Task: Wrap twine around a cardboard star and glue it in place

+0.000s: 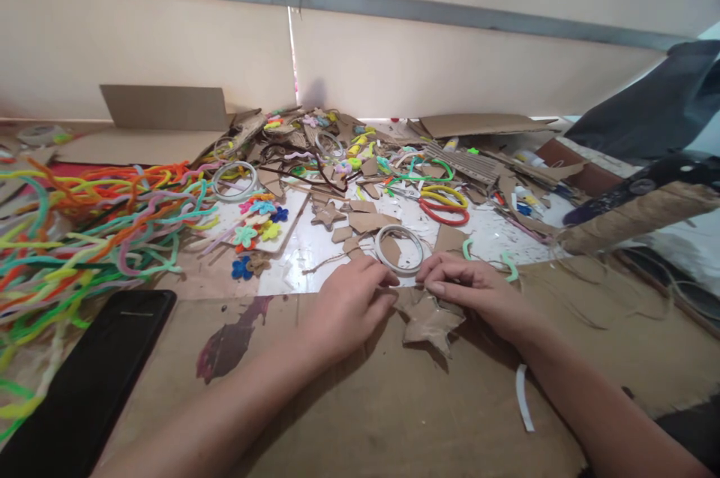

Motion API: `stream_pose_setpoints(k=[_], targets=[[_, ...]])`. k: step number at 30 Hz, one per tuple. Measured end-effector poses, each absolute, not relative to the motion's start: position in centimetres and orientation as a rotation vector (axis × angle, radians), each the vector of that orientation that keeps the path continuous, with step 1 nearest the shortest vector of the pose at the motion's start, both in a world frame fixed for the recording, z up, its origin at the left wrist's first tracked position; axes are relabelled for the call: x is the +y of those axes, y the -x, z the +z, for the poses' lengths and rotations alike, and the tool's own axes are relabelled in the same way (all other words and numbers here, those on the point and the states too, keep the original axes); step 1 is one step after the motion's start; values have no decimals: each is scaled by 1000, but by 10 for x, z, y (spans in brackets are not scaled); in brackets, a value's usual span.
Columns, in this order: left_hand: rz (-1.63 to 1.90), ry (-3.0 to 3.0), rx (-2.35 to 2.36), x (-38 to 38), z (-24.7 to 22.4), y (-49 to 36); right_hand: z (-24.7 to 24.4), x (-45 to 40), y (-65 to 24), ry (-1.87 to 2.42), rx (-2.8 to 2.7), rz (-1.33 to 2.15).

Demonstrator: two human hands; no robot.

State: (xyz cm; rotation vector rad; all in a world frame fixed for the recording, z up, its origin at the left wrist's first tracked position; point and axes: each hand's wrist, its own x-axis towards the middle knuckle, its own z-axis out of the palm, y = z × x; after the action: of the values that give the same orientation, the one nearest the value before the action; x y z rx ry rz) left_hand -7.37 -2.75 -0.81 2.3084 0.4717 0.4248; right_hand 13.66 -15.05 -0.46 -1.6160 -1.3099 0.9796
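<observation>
A brown cardboard star (433, 322) with a glossy, tape-like surface sits between my hands, just above the cardboard mat. My left hand (352, 309) is at the star's left, its fingers curled and pinched; what they grip, if anything, is too small to make out. My right hand (478, 289) is at the star's upper right, thumb and fingers pressed together close to its top point. Whether that pinch grips the star or something thin, I cannot tell. Just beyond my fingertips lies a pale ring like a tape roll (399, 250). Farther back rests a smaller cardboard star (328, 214).
Colourful pipe cleaners (129, 215) pile up at left, near a black phone (95, 380). Pipe-cleaner flowers (262, 226), scissors with yellow and red handles (444, 205) and cardboard scraps cover the back. A twine-wrapped roll (635, 219) stands at right; a white strip (524, 397) lies by my right forearm.
</observation>
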Motion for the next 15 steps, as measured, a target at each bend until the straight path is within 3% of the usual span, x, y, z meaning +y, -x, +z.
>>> stream_pose_setpoints(k=[15], targets=[[238,-1506,537,-37,5,70,-15,-149,-134,1520,-1099,715]])
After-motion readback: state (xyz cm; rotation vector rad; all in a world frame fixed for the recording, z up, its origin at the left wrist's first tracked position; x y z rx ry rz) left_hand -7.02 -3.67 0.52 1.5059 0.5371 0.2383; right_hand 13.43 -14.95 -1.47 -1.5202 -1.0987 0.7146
